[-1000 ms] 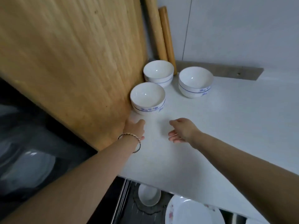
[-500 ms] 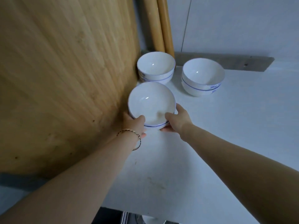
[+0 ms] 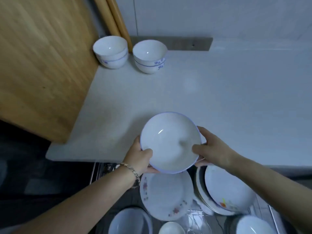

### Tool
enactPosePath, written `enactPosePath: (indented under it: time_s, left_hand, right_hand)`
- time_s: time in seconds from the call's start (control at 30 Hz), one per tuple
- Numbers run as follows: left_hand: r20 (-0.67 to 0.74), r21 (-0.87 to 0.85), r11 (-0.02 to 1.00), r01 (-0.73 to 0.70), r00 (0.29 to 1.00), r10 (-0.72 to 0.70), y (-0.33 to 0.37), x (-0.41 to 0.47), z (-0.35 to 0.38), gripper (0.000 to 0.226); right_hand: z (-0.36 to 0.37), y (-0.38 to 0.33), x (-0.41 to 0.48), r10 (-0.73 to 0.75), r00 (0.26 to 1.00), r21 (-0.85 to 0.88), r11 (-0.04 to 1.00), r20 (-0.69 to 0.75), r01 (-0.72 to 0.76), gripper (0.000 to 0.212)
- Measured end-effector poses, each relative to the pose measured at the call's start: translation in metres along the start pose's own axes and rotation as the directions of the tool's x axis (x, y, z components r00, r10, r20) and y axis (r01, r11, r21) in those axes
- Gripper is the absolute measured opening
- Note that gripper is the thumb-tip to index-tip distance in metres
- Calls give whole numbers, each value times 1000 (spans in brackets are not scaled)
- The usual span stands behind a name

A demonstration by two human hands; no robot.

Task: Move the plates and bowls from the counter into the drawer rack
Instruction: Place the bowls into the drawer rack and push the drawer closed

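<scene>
A white bowl with a blue rim (image 3: 170, 142) is held in the air at the counter's front edge, above the open drawer rack (image 3: 194, 217). My left hand (image 3: 139, 157) grips its left side and my right hand (image 3: 212, 149) grips its right side, thumbs over the rim. Two stacks of white bowls with blue flowers stay on the white counter (image 3: 219, 98) at the back: one stack (image 3: 110, 51) by the wooden board, the other (image 3: 149, 55) to its right. The rack holds flowered plates (image 3: 167, 196) and more bowls (image 3: 228, 190).
A large wooden board (image 3: 42, 65) leans along the counter's left side. Two wooden rolling pins (image 3: 116, 16) stand in the back corner against the white wall. Dark floor and cabinet space lie at the lower left.
Both hands closed on the nearest bowl, lifted it off the counter and carried it back toward me over the open drawer rack. The view tilted down, showing the rack.
</scene>
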State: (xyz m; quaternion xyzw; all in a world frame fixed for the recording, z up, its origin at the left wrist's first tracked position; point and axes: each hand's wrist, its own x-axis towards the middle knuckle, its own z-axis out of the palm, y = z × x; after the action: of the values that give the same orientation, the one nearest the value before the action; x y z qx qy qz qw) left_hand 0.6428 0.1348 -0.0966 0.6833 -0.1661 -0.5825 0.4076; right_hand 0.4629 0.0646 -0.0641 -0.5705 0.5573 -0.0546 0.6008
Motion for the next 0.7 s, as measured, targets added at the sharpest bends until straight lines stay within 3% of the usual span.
enactPosePath:
  time_s: [0.1, 0.17, 0.27, 0.4, 0.6, 0.7]
  left_hand:
    - [56, 59, 998, 20, 998, -24, -38, -42, 47, 50]
    - [95, 148, 989, -29, 995, 15, -67, -60, 72, 52]
    - [203, 300, 950, -91, 979, 30, -112, -78, 101, 52]
    - [282, 459, 886, -67, 957, -74, -163, -80, 116, 57]
    - [148, 597, 793, 122, 955, -259, -211, -57, 108, 59]
    - [59, 600, 783, 163, 967, -247, -227, -44, 98, 49]
  right_hand:
    - [-30, 44, -45, 43, 995, -195, 979, -88, -60, 27]
    - [-45, 72, -66, 37, 988, -291, 953, -152, -81, 26]
    - [-53, 115, -85, 55, 995, -482, 872, -85, -89, 32]
    - [-43, 174, -93, 85, 996, -640, 766, 6, -62, 42]
    - [-9, 240, -59, 74, 994, -730, 683, 79, 7, 49]
    - [5, 263, -37, 86, 992, -793, 609, 89, 18, 49]
